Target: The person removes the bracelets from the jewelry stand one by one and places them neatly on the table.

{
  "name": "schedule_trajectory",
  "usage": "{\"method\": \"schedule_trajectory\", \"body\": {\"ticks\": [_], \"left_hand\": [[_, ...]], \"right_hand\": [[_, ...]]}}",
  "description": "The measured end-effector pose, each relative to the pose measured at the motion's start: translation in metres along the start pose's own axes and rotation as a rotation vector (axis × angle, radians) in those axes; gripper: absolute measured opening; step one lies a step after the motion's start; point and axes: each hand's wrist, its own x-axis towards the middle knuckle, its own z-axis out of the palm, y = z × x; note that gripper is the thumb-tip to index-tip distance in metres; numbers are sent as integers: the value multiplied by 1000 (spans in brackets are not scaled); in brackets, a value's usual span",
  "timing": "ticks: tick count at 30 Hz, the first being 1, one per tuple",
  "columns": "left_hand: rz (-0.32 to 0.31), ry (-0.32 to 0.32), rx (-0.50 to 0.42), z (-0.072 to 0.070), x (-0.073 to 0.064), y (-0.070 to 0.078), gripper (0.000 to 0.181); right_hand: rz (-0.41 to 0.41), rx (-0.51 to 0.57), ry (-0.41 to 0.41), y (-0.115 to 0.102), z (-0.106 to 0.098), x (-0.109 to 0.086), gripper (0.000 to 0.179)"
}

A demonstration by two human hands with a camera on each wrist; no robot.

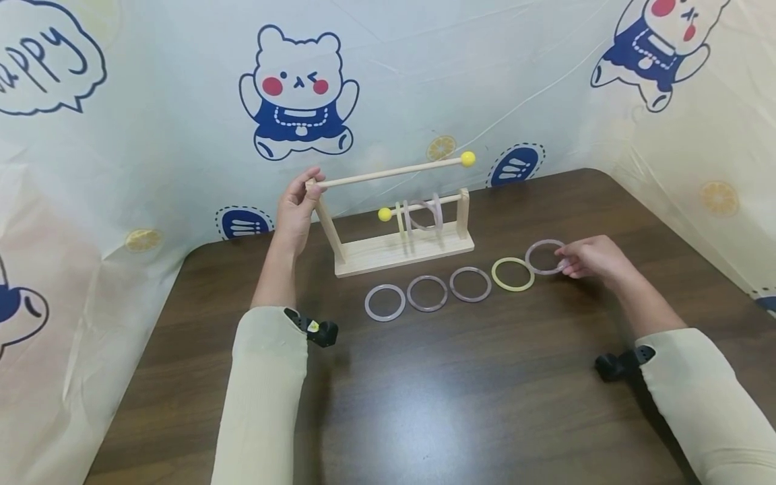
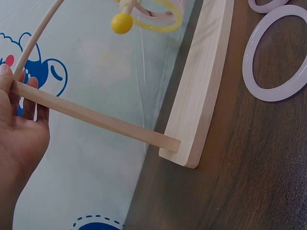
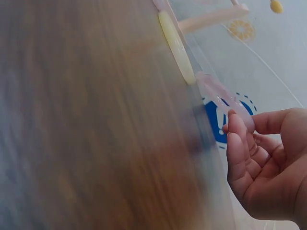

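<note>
A wooden stand (image 1: 403,254) with upright posts stands at the back of the table. My left hand (image 1: 296,209) grips the top of its left post (image 2: 103,118), where an upper rod (image 1: 394,173) with a yellow ball end begins. On the lower rod (image 1: 450,199), which ends in another yellow ball (image 1: 384,214), hang several rings (image 1: 438,211), pale yellow and lilac. At the right, my right hand (image 1: 597,259) pinches the edge of a translucent pinkish-lilac ring (image 1: 536,269) between thumb and fingers. That ring is tilted up in the right wrist view, beside a yellow ring (image 3: 176,48).
In front of the stand, a row of rings lies flat on the dark wooden table (image 1: 424,397): a lilac ring (image 1: 368,313) at the left, two more lilac ones, then the yellow one. A printed cloth (image 1: 400,81) with bears hangs behind the table's back edge.
</note>
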Motion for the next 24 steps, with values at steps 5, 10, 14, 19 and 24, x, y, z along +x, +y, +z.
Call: {"method": "schedule_trajectory", "body": {"ticks": [5, 10, 14, 19, 24], "left_hand": [[-12, 9, 5, 0, 0, 1, 35], [-13, 15, 20, -1, 0, 1, 35], [-9, 16, 34, -1, 0, 1, 36], [-2, 11, 27, -1, 0, 1, 36], [-14, 12, 49, -1, -1, 1, 39]], "right_hand": [[-6, -97, 16, 2, -8, -2, 41], [-4, -211, -6, 3, -13, -2, 39], [-10, -379, -44, 0, -15, -3, 37], [-21, -526, -41, -3, -16, -2, 30], [-24, -615, -13, -6, -16, -2, 27]]}}
